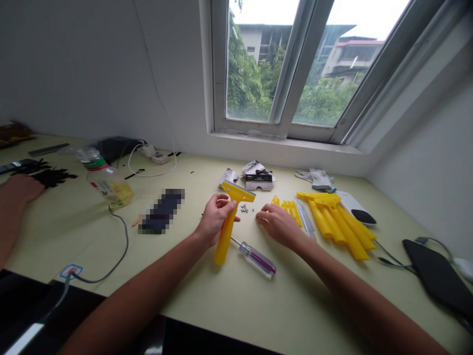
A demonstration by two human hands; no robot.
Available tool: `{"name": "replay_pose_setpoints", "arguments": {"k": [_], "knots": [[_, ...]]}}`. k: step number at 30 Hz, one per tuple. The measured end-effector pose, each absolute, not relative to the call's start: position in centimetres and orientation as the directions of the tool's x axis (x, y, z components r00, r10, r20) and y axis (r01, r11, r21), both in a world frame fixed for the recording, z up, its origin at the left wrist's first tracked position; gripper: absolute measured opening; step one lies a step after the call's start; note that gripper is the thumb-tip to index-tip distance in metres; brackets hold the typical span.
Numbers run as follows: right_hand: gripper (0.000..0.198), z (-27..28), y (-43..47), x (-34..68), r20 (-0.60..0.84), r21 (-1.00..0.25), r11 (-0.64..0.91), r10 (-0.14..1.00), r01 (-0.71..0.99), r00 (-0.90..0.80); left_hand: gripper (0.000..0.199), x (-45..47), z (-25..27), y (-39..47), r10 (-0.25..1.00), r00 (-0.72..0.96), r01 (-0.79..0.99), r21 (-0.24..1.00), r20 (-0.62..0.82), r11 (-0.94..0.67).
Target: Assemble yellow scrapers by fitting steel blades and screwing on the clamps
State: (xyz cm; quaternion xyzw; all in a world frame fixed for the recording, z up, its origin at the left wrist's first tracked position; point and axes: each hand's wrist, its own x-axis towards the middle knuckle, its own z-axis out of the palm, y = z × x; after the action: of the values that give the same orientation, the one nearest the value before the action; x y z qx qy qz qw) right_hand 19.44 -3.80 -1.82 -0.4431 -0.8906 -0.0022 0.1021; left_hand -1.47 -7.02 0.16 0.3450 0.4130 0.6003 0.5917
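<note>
My left hand (215, 220) is closed round the handle of a yellow scraper (226, 235); its wide head points up and carries a metal blade strip (236, 188). Over the tabletop, my right hand (278, 224) has its fingers bent and together; anything between the fingertips is hidden or too small to make out. Just left of those fingertips lies a small pile of screws (244, 209). A screwdriver (257, 258) with a clear and purple handle rests below the scraper, its shaft partly behind it. Several yellow plastic pieces (291, 211) and metal blades (306, 221) lie beyond my right hand.
Yellow scraper handles (338, 222) are stacked at right, near gloves (316, 177) and a black power bank-like device (436, 271). Small boxes (258, 178) sit toward the window. At left are a bottle (107, 180), a cable (123, 251) and another person's hand (24, 190).
</note>
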Motion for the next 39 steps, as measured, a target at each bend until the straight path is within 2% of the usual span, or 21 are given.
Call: {"name": "replay_pose_setpoints", "arguments": {"k": [12,19,27,39], "knots": [[0.031,-1.8,-3.5,19.4,0.180,-0.121,0.562,0.823,0.818,-0.538,0.040,-0.9,0.3,-7.5,0.999,-0.008,-0.386,0.921,-0.051,0.044],[0.021,-1.2,-3.1,20.5,0.122,-0.169,0.589,0.808,0.790,-0.577,0.040,-1.2,0.4,-7.5,0.999,0.003,-0.380,0.924,-0.049,0.047],[0.023,-1.5,-3.1,20.5,0.112,-0.203,0.597,0.801,0.776,-0.587,0.039,-1.2,0.2,-7.4,0.999,0.018,-0.376,0.926,-0.035,0.040],[0.009,-2.0,-2.9,20.8,0.124,-0.270,0.588,0.807,0.763,-0.578,0.039,-1.0,0.2,-7.6,0.998,0.037,-0.364,0.929,-0.047,0.058]]}}
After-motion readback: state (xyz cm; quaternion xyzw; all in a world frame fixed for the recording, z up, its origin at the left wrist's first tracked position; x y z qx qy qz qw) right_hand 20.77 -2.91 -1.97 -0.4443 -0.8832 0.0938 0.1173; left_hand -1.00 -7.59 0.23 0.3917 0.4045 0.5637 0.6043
